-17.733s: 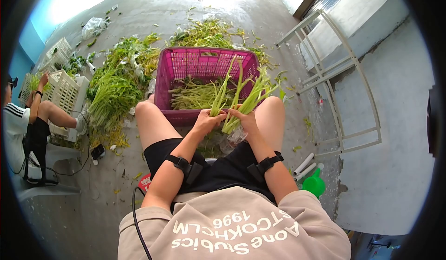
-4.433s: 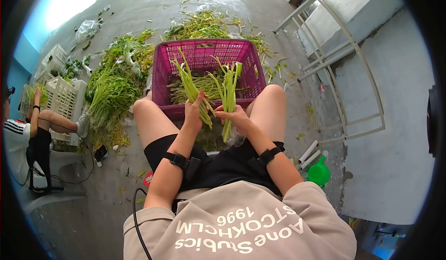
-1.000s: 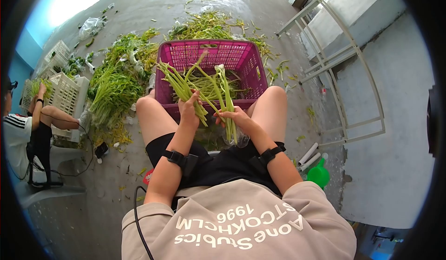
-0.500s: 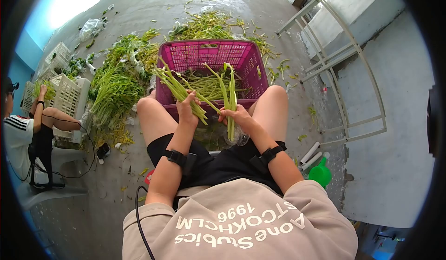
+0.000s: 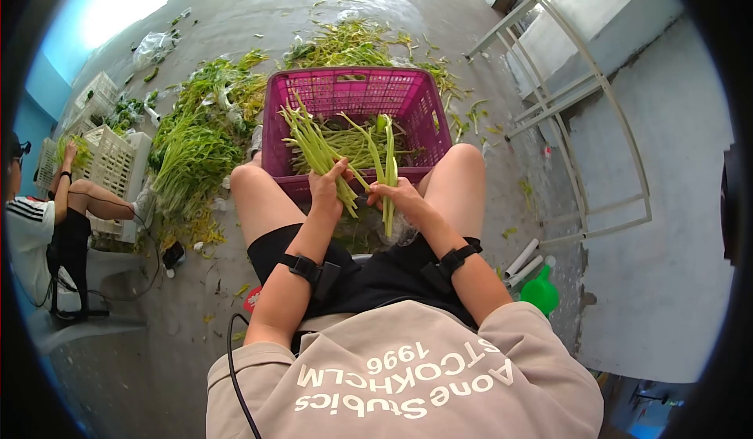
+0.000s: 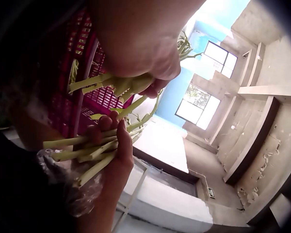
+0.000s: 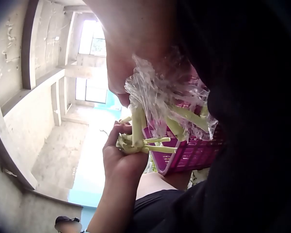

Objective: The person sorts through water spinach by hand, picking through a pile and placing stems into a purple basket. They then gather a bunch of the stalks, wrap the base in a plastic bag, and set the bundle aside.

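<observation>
My left hand (image 5: 327,190) grips a bunch of pale green celery stalks (image 5: 315,147), mostly bare of leaves and fanned out over the crate. Close beside it, my right hand (image 5: 402,196) holds a smaller, nearly upright bunch (image 5: 389,156), its cut ends pointing down toward my lap. Its fingertips are at the low end of a stalk slanting across from the left bunch. Crumpled clear plastic (image 7: 153,92) hangs under the right hand, around the stalk ends. The magenta crate (image 5: 274,129) between my knees holds more stalks (image 5: 337,153).
Leafy greens (image 5: 192,156) lie heaped left of the crate, with trimmings (image 5: 345,47) behind it. Another person (image 5: 35,227) sits far left by cream crates (image 5: 102,156). A metal frame (image 5: 600,86) stands right; white tubes (image 5: 522,258) and a green plastic item (image 5: 539,291) lie nearer.
Over the last half second my left hand has shifted right, closer to the right hand, and its bunch points more upward. Since 17.7 seconds ago the left bunch has grown and the right bunch has thinned.
</observation>
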{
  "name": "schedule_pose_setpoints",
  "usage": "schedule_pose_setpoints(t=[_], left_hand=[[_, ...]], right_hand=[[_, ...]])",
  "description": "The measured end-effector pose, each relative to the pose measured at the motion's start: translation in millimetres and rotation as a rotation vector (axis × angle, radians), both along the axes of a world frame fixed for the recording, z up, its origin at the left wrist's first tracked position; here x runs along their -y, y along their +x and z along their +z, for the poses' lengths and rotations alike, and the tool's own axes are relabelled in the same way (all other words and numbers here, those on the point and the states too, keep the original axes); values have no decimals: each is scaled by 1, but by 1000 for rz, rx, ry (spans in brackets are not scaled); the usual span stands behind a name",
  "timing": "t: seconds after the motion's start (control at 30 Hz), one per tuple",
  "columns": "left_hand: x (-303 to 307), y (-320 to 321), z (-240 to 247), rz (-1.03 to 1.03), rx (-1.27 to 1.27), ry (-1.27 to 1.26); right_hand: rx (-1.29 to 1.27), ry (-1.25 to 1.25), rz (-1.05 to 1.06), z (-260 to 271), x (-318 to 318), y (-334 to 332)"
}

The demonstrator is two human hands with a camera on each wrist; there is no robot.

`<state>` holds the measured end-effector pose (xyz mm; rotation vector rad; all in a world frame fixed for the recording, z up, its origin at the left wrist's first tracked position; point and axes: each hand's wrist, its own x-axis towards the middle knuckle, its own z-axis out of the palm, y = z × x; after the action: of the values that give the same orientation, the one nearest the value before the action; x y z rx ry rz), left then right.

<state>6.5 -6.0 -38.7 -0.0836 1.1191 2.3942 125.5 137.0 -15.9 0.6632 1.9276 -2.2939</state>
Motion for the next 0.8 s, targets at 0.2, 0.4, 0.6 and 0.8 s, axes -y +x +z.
schedule_pose_setpoints(t=[0.2, 0.4, 0.6, 0.8], left_hand=[[-1, -3, -8, -31, -20, 54], [1, 4, 8, -114, 15, 19], [-3, 11, 6, -267, -83, -14], [-9, 17, 5, -296, -236, -126]], right_hand=[[26, -33, -7, 7, 1, 0], [-76, 66, -103, -7, -4, -1], [-62, 162, -200, -7, -1, -1], [22, 235, -230, -21, -4, -6]])
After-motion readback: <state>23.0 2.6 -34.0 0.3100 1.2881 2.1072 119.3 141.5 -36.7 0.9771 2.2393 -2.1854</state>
